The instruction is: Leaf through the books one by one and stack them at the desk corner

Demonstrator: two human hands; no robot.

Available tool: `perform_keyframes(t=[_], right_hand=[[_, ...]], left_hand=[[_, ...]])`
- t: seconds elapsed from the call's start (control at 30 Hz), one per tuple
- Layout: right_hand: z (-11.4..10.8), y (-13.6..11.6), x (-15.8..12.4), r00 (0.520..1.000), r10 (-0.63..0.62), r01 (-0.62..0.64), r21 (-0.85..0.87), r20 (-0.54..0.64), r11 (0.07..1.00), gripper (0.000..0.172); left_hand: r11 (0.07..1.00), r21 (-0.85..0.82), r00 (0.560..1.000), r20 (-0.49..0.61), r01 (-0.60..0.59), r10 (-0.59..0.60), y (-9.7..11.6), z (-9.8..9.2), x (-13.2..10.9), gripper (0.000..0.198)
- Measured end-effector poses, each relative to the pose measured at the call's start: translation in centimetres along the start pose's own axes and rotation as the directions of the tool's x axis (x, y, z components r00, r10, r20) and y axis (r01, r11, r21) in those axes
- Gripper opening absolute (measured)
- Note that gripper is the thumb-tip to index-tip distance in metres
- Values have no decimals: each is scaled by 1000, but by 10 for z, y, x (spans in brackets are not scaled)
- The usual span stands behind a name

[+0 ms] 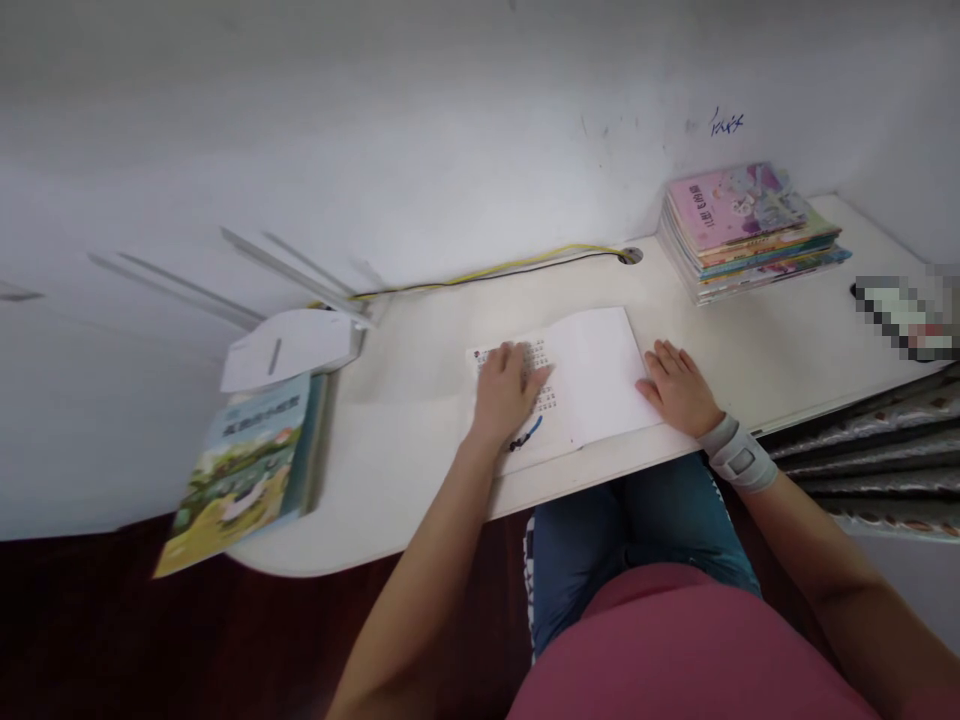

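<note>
An open book point(596, 370) lies flat on the white desk in front of me. Its left page carries rows of print and a small blue and black drawing; the right page looks blank. My left hand point(508, 392) rests palm down on the printed page, fingers stretched out and covering part of the text. Beside the right page's outer edge, my right hand point(679, 388) lies flat with its fingers extended, the thumb touching or very near the page edge. A grey band wraps my right wrist.
A stack of books point(750, 230) stands at the back right. At the left, picture books point(247, 470) sit beside a white router point(292, 345) with antennas. A yellow cable point(510, 265) runs along the wall. A blurred-out dark object point(904, 315) lies far right on the desk point(405, 400).
</note>
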State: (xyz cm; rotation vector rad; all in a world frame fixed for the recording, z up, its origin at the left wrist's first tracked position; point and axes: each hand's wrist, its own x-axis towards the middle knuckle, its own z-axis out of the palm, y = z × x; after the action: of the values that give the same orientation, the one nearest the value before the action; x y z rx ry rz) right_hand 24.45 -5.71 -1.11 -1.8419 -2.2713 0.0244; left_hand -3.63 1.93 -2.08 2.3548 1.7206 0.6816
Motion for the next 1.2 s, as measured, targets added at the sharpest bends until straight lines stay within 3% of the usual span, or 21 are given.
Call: perform_keyframes(t=[0.17, 0.37, 0.5, 0.77, 0.93, 1.07, 1.2], right_hand=[[-4, 1, 0, 999, 7, -7, 6, 49, 1000, 64], [-9, -6, -4, 997, -38, 39, -27, 65, 999, 47], [-7, -8, -6, 993, -97, 98, -28, 62, 995, 44], [3, -2, -9, 991, -137, 137, -57, -2, 989, 51], [4, 0, -10, 991, -133, 131, -76, -23, 988, 50], [-4, -16, -11, 993, -112, 108, -86, -41, 990, 44], [-10, -45, -15, 968, -249, 248, -40, -24, 968, 46]], left_hand=[[968, -75, 969, -39, 239, -242, -35, -20, -44, 66], [889, -280, 921, -40, 361, -387, -37, -24, -52, 57], [876, -333, 924, -32, 350, -381, -36, -25, -52, 59], [972, 25, 965, 119, 232, -233, -24, -32, -51, 65], [978, 37, 969, 130, 206, -209, -26, -35, -55, 67], [974, 16, 969, 107, 224, -225, -30, -34, -56, 63], [970, 74, 963, 124, 231, -239, -24, -36, -55, 63]])
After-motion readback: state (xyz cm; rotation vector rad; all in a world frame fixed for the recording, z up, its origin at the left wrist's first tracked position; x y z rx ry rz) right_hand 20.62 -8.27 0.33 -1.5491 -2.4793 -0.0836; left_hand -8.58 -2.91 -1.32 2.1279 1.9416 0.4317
